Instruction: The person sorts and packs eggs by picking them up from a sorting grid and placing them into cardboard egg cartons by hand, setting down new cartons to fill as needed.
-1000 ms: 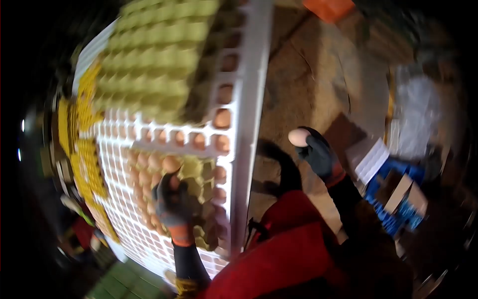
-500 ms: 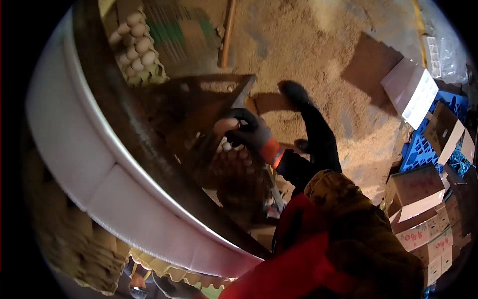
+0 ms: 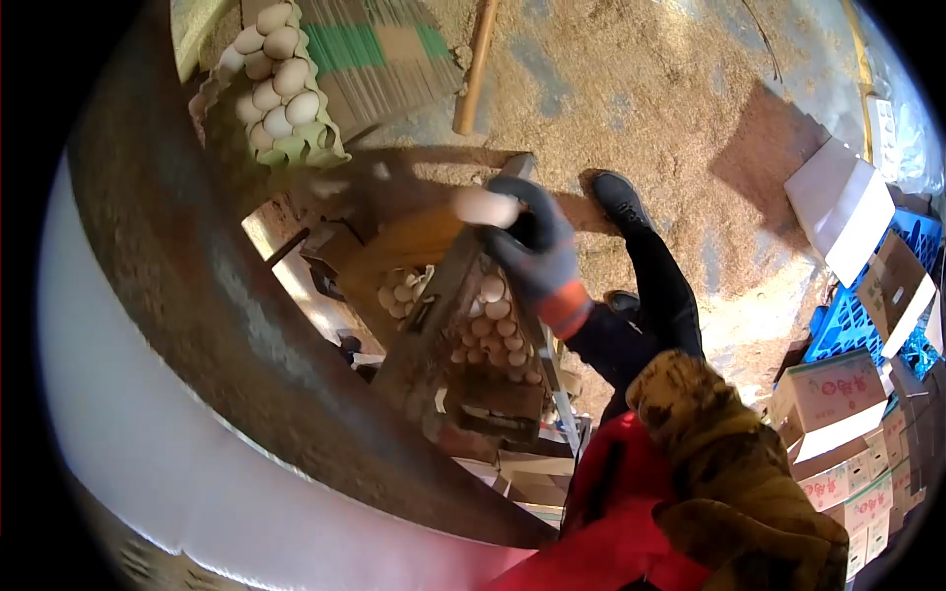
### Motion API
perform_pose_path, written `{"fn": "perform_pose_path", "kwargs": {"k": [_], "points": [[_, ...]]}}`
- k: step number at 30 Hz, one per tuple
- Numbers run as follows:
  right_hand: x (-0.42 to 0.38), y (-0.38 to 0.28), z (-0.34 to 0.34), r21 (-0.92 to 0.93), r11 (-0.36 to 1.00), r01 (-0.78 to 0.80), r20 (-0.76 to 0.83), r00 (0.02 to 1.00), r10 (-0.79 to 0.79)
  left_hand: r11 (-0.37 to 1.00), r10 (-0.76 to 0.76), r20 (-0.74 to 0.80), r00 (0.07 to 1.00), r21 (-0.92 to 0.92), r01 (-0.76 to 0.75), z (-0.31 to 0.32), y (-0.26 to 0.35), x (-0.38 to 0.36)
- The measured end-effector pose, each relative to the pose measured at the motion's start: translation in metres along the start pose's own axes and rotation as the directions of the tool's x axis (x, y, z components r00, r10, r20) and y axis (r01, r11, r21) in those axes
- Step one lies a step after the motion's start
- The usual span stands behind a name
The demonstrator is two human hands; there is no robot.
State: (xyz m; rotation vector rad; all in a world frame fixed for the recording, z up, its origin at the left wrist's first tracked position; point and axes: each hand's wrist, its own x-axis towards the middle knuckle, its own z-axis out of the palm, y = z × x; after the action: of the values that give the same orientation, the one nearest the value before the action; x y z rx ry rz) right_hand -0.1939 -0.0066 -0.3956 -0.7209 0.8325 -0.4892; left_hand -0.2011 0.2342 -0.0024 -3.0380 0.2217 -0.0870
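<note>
My right hand point(image 3: 537, 241), in a dark grey glove with an orange cuff, is closed on a pale egg point(image 3: 484, 208), which is slightly blurred. The fingers and thumb grip it from its right side. Hand and egg are above a dark beam point(image 3: 443, 286). Below the hand, many brown and pale eggs point(image 3: 493, 330) lie grouped together beside that beam. Another cluster of eggs point(image 3: 402, 294) shows on the beam's left side. My left hand is out of view.
A pulp tray point(image 3: 315, 148) of eggs stands upper left, beside flat cardboard with a green stripe point(image 3: 340, 47). A wooden pole point(image 3: 477, 74) lies nearby. A rusty curved metal rim point(image 3: 266, 335) borders the left. Cardboard boxes point(image 3: 828, 394) and blue plastic crates point(image 3: 838, 320) are at right.
My right hand, still holding the egg, has moved slightly up and right in view. The view has shifted and brightened, showing more of the eggs below.
</note>
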Motion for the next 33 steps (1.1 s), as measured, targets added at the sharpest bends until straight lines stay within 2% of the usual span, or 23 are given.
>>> {"fn": "perform_pose_path", "kwargs": {"k": [2,3,4,6,9,12,13,16,18,20,21,22,23,25,26,27,28,29,30,31,32,33], "points": [[0.045,-0.009,0.039,-0.31,0.899,0.308,0.189,0.947,-0.259,1.0,-0.017,0.0,1.0,-0.006,0.017,0.004,0.004,0.003],[0.062,-0.011,0.059,-0.225,0.877,0.424,0.266,0.893,-0.363,0.999,-0.031,-0.006,1.0,-0.007,0.031,0.007,0.006,0.005],[0.08,-0.001,0.082,-0.215,0.804,0.555,0.271,0.825,-0.497,0.999,-0.041,-0.008,0.999,-0.007,0.041,0.007,0.008,0.006],[0.097,-0.002,0.117,-0.301,0.792,0.532,0.383,0.828,-0.411,0.998,-0.055,-0.014,0.998,-0.007,0.055,0.008,0.012,0.009],[0.114,0.002,0.148,-0.581,0.586,0.565,0.555,0.802,-0.223,0.997,-0.074,-0.021,0.997,-0.025,0.074,0.012,0.016,0.013],[0.117,0.023,0.152,-0.65,0.521,0.554,0.532,0.821,-0.208,0.994,-0.094,-0.025,0.995,-0.055,0.092,0.014,0.019,0.014],[0.109,0.007,0.142,-0.59,0.601,0.54,0.488,0.831,-0.268,0.993,-0.098,-0.026,0.995,-0.063,0.096,0.013,0.02,0.013],[0.08,-0.023,0.098,-0.427,0.73,0.533,0.374,0.84,-0.394,0.988,-0.112,-0.035,0.993,-0.107,0.107,0.008,0.017,0.008],[0.044,-0.046,0.056,-0.58,0.69,0.433,0.329,0.899,-0.288,0.977,-0.139,-0.052,0.989,-0.168,0.129,0.005,0.012,0.0],[-0.003,-0.088,0.02,-0.692,0.668,0.273,0.298,0.951,-0.08,0.952,-0.179,-0.075,0.981,-0.264,0.154,0.002,0.007,-0.01],[-0.026,-0.106,0.005,-0.671,0.672,0.314,0.329,0.938,-0.11,0.95,-0.16,-0.065,0.985,-0.283,0.136,-0.004,0.001,-0.015],[-0.048,-0.124,-0.005,-0.641,0.68,0.357,0.37,0.919,-0.134,0.97,-0.117,0.003,0.993,-0.215,0.115,-0.01,-0.012,-0.018],[-0.073,-0.144,-0.011,-0.614,0.724,0.314,0.364,0.927,-0.093,0.967,-0.053,-0.038,0.998,-0.25,0.042,-0.008,-0.001,-0.014],[-0.112,-0.185,-0.018,-0.584,0.775,0.242,0.383,0.924,0.001,0.919,-0.184,-0.039,0.982,-0.362,0.158,-0.001,-0.009,-0.019],[-0.129,-0.206,-0.014,-0.587,0.781,0.214,0.398,0.916,0.048,0.96,-0.047,-0.087,0.995,-0.279,0.02,-0.004,-0.005,-0.013],[-0.147,-0.225,-0.001,-0.575,0.771,0.274,0.452,0.892,0.02,0.938,0.0,-0.07,0.998,-0.345,-0.024,-0.015,-0.002,-0.005],[-0.163,-0.246,0.014,-0.561,0.757,0.335,0.5,0.866,-0.012,0.883,-0.052,-0.131,0.99,-0.468,-0.016,-0.01,-0.01,-0.009],[-0.179,-0.266,0.034,-0.51,0.725,0.463,0.619,0.783,-0.064,0.841,-0.106,-0.16,0.981,-0.541,0.003,-0.01,-0.021,-0.016],[-0.194,-0.279,0.055,-0.467,0.652,0.597,0.735,0.672,-0.088,0.718,-0.21,-0.094,0.973,-0.69,0.088,-0.021,-0.027,-0.022],[-0.209,-0.297,0.086,-0.402,0.587,0.703,0.836,0.543,-0.079,0.389,-0.323,0.072,0.944,-0.899,0.202,-0.027,-0.041,-0.032],[-0.223,-0.309,0.117,-0.319,0.522,0.791,0.912,0.406,-0.058,-0.001,-0.347,0.254,0.903,-0.963,0.271,-0.03,-0.055,-0.043],[-0.235,-0.308,0.141,-0.323,0.537,0.779,0.929,0.37,0.022,-0.187,-0.314,0.248,0.917,-0.963,0.196,-0.033,-0.062,-0.051]]}}
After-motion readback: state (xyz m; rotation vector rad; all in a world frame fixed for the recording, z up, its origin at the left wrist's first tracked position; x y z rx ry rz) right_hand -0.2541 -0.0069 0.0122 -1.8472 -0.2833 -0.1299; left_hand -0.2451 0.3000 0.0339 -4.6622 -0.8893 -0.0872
